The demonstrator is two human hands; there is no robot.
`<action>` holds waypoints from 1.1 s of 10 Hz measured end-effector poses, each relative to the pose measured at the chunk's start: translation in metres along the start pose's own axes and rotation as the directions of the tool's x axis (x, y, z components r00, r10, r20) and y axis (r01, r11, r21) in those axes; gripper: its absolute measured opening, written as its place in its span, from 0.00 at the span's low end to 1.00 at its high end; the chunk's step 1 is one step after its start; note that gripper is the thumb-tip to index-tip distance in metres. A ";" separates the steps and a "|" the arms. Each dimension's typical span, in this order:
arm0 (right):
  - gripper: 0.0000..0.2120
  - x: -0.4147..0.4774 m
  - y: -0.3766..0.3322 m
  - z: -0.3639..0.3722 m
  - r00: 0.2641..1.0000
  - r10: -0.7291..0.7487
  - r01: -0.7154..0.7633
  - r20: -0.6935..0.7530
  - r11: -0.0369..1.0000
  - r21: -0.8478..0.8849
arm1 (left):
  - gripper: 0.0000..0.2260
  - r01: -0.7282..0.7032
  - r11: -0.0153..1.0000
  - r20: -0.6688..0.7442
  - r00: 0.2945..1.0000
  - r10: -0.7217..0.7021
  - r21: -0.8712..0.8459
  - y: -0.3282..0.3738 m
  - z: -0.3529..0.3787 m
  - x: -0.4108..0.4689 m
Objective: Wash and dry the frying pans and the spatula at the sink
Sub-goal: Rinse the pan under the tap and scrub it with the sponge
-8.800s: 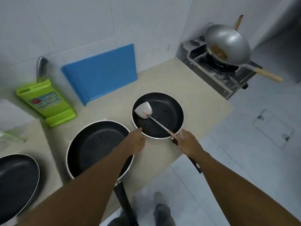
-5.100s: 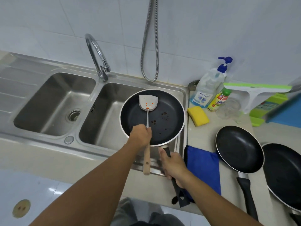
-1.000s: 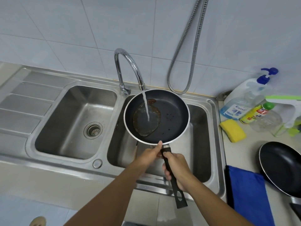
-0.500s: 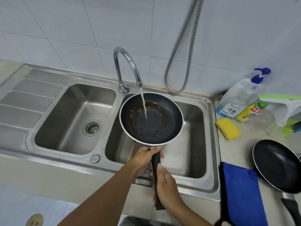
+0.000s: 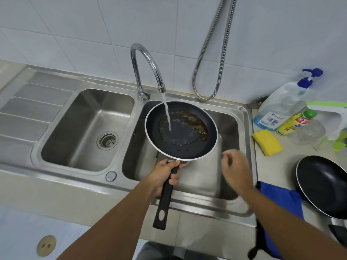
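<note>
Two hands, one pan in work. Item: frying pan (image 5: 181, 130), centre of frame, held level over the basin of the sink (image 5: 112, 186) nearer the right edge, so that the stream (image 5: 168, 117) from the tap (image 5: 146, 61) lands inside it and pools over the brown residue (image 5: 199, 124) (a soak to loosen it, by the look of things). Item: left hand (image 5: 165, 177), fingers wrapped round the black handle close to the pan body, probably the better hold for bearing the water's weight. Item: right hand (image 5: 234, 166), lower right of centre above the same basin, fingers loosely curled and holding nothing; likely free to fetch a cleaning aid. Item: yellow sponge (image 5: 267, 142) and soap bottle (image 5: 281, 107), on the worktop at the right, near at hand for scrubbing. Item: second frying pan (image 5: 323, 184), lower right, waiting unwashed beside a blue cloth (image 5: 281, 201) laid ready for drying. Item: spatula, not to be made out.
</note>
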State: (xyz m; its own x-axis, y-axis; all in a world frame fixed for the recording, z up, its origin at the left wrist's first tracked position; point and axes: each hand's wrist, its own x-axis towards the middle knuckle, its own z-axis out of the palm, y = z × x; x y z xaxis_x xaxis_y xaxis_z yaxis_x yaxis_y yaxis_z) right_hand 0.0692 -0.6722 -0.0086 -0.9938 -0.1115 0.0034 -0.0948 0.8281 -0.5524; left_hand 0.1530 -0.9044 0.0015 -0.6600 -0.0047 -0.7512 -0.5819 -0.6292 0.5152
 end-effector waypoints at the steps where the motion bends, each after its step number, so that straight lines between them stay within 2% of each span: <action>1: 0.18 0.055 0.042 -0.022 0.995 0.020 -0.047 -0.094 0.954 -0.297 | 0.03 0.019 0.999 -0.010 1.000 -0.018 0.036 -0.005 -0.007 -0.001; 2: 0.27 0.090 0.080 -0.037 0.979 0.199 -0.199 -0.047 0.873 -0.446 | 0.09 0.090 0.990 0.023 0.995 -0.093 0.104 -0.005 -0.010 -0.007; 3: 0.33 0.101 0.099 -0.040 0.944 0.323 -0.232 0.073 0.803 -0.548 | 0.24 0.128 0.982 0.000 0.992 -0.129 0.138 0.000 -0.006 -0.010; 4: 0.27 0.096 0.092 -0.038 0.960 0.279 -0.250 -0.002 0.856 -0.453 | 0.28 0.049 0.982 -0.036 0.998 -0.043 0.180 0.007 -0.001 -0.008; 5: 0.22 0.086 0.076 -0.032 0.972 0.229 -0.231 -0.041 0.923 -0.308 | 0.25 0.012 0.986 -0.048 0.999 -0.004 0.164 0.008 -0.002 -0.008; 6: 0.23 0.082 0.044 -0.025 0.991 0.088 -0.100 -0.103 0.988 -0.114 | 0.24 0.015 0.988 -0.077 0.997 -0.003 0.155 0.008 -0.005 -0.007; 7: 0.23 0.099 -0.013 -0.024 0.978 -0.103 0.120 -0.184 0.989 0.085 | 0.25 0.018 0.987 -0.082 0.997 -0.005 0.157 0.009 -0.009 -0.005; 8: 0.22 0.135 -0.070 -0.019 0.907 -0.402 0.396 -0.129 0.916 -0.068 | 0.26 0.024 0.984 -0.075 0.997 -0.011 0.177 0.011 -0.014 -0.003; 9: 0.22 0.171 -0.122 -0.004 0.743 -0.665 0.664 0.076 0.718 -0.209 | 0.27 0.035 0.977 -0.062 0.998 -0.023 0.211 0.014 -0.018 -0.002; 10: 0.22 0.203 -0.167 0.021 0.533 -0.781 0.829 0.327 0.404 -0.387 | 0.28 0.029 0.978 -0.050 0.999 -0.019 0.207 0.013 -0.025 0.003; 11: 0.21 0.213 -0.202 0.045 0.420 -0.759 0.865 0.498 0.168 -0.474 | 0.28 0.022 0.982 -0.059 0.998 -0.011 0.186 0.012 -0.030 0.009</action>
State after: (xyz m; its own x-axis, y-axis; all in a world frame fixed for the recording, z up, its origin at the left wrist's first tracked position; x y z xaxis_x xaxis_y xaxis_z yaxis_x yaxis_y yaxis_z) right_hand -0.1203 -0.8880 0.0663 -0.3166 -0.9486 0.0056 -0.9029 0.3031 0.3047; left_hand 0.1540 -0.9353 -0.0117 -0.6245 -0.0440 -0.7798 -0.6744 -0.4733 0.5667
